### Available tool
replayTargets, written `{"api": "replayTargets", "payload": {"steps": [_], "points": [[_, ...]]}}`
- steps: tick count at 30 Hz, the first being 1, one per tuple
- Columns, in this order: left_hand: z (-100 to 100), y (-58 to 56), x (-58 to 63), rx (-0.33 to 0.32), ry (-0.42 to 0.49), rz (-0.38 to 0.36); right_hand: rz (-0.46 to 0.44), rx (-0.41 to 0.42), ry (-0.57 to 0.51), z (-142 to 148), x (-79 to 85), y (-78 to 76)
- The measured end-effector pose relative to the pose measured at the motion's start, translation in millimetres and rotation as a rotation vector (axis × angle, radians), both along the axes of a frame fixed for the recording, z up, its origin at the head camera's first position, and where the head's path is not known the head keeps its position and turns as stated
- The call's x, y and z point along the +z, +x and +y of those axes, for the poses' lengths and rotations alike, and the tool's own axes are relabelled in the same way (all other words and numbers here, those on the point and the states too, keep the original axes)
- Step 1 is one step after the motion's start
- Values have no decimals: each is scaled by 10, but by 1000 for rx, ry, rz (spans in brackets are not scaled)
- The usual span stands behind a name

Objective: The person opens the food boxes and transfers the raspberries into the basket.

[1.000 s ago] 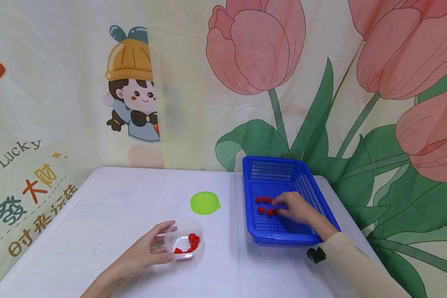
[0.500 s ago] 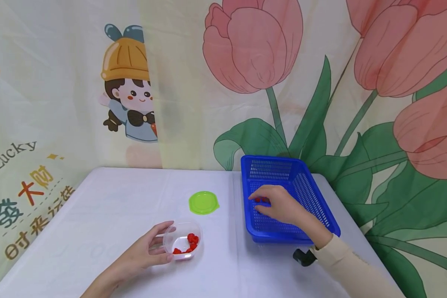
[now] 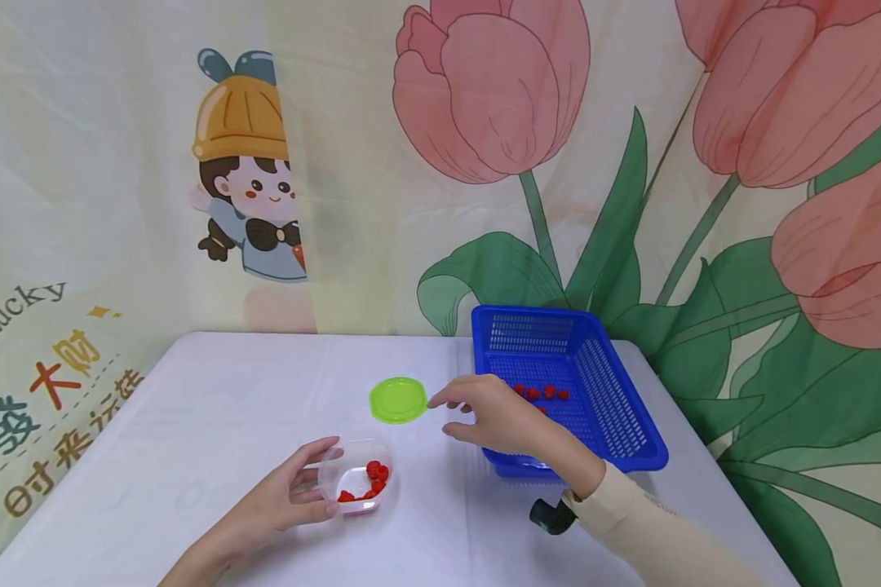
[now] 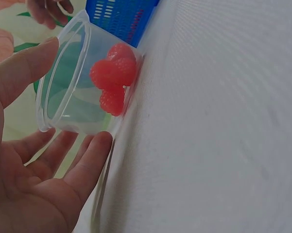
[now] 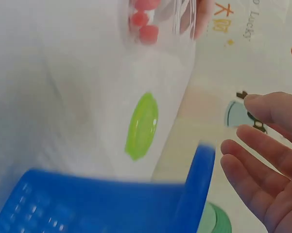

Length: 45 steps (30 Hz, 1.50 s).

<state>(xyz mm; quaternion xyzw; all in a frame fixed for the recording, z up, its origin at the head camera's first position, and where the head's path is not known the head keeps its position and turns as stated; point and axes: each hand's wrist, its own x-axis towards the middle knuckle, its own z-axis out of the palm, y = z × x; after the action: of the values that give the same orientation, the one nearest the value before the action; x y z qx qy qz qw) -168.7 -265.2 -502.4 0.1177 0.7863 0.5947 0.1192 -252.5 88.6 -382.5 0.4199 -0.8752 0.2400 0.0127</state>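
Observation:
My left hand (image 3: 282,493) holds a clear plastic tub (image 3: 347,471) on the white table, thumb on one side and fingers on the other. Several red raspberries (image 3: 376,473) lie on its bottom; the left wrist view shows them clustered against the clear wall (image 4: 70,109). My right hand (image 3: 492,416) hovers past the left edge of the blue basket (image 3: 617,399). Its fingers are slightly bent and apart, and no berry shows between them in the right wrist view. More raspberries (image 3: 549,392) sit in the basket, partly hidden by this hand.
A green lid (image 3: 398,400) lies flat behind the tub, close to my right fingertips. The basket's raised wall stands under my right forearm. A printed curtain (image 3: 360,204) hangs behind the table. A black device (image 3: 552,516) hangs below the right wrist.
My right hand has come up from the raspberries in the basket and moved left across its edge. The left hand and tub stay in place. The head view has shifted slightly.

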Motion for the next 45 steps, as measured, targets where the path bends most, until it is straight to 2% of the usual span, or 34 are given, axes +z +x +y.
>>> {"api": "replayTargets", "payload": {"steps": [5,11,15,35,45], "points": [[-7,-7,-10,-8,11,18,-16,59,68,-208,26,16],[-6,-2,-12,-15,18,6,2,180,157,-417,25,7],[-4,7,-13,-14,20,-1,-4,221,193,-548,2,20],[-11,0,-8,-16,31,-27,-105,284,244,-959,-262,32],[-4,7,20,-19,26,-25,-106,256,301,-1081,-292,20]]}}
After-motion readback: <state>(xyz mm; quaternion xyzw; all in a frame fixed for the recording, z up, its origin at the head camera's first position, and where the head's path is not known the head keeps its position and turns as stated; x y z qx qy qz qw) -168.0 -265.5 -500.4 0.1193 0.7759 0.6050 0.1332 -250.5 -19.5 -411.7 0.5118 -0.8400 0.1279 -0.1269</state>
